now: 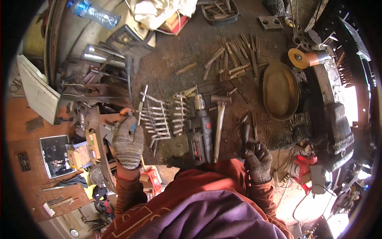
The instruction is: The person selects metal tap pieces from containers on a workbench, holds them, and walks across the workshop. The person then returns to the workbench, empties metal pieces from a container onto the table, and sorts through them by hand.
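My left hand, in a grey knitted glove, is at the left side of a ladder-like frame of thin metal rods. Its fingers are curled together beside the frame's long outer rod; bits of orange and blue show at them, and what they hold I cannot make out. A second, smaller rod frame stands just right of the first. My right hand, also gloved, is closed at the bench's near edge around a dark-handled tool, its kind unclear. Between the hands lie a black power drill and a hammer.
Several cut metal bars are piled at the bench's far middle. An oval metal pan lies to the right, near an angle grinder and a bench vise. Far left are a plastic bottle and a dark-fronted machine.
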Motion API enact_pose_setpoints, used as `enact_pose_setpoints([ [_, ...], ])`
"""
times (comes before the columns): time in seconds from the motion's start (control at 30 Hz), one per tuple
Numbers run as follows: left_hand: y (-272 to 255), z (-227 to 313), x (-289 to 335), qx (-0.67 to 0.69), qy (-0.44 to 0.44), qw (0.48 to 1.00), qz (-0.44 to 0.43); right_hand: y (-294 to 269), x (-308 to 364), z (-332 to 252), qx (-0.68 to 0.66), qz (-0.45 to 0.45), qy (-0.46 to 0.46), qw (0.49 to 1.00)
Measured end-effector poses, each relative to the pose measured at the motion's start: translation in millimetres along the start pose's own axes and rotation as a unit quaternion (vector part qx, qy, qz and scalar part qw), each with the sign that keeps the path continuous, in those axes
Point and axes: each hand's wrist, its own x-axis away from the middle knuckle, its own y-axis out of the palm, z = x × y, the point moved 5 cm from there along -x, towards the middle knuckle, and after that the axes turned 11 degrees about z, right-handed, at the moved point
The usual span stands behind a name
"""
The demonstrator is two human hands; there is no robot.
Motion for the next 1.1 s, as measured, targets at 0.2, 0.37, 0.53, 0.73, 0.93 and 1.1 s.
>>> enact_pose_setpoints([
  [0.2, 71.0, 107.8, -101.6, 0.138, 0.162, 0.967, -0.142, -3.7, -14.3, 20.6, -0.136, -0.006, 0.080, 0.987],
  [0.37, 165.7, 150.1, -147.0, 0.170, 0.198, 0.914, -0.310, -9.0, -18.3, 24.5, -0.107, -0.025, 0.129, 0.986],
  [0.53, 255.3, 144.5, -183.5, 0.096, 0.109, 0.923, -0.357, -14.1, -16.6, 28.9, -0.133, -0.052, 0.098, 0.985],
  [0.73, 311.8, 137.7, -186.0, 0.030, 0.056, 0.900, -0.432, -14.4, -18.9, 24.4, -0.142, -0.110, 0.163, 0.970],
  [0.93, 304.1, 92.8, -204.5, 0.063, -0.051, 0.935, -0.346, -22.7, -20.5, 47.2, -0.080, -0.124, 0.099, 0.984],
  [1.1, 293.9, 69.5, -198.5, -0.024, -0.070, 0.914, -0.399, -19.7, -21.7, 35.1, -0.076, -0.129, 0.116, 0.982],
])
